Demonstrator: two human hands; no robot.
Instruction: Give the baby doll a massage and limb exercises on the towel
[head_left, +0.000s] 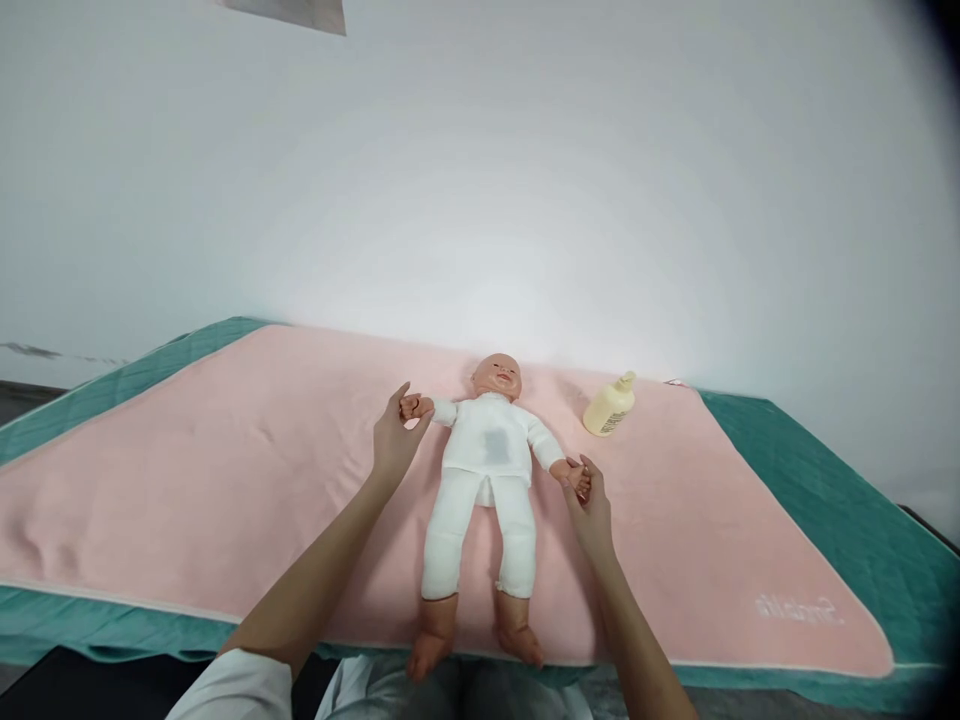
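A baby doll (487,440) in a white top and white trousers lies on its back on a pink mat (300,450), head toward the wall and bare feet at the near edge. Its arms are spread out to the sides. My left hand (397,435) is closed around the doll's hand on the left, thumb and fingers on either side. On the other side, my right hand (589,508) grips the doll's other hand, lower down beside its hip. A grey patch shows on the front of the doll's top.
A pale yellow pump bottle (610,405) stands on the mat to the right of the doll's head. Green quilted cover (825,470) shows around the mat. A white wall (480,180) rises behind the far edge.
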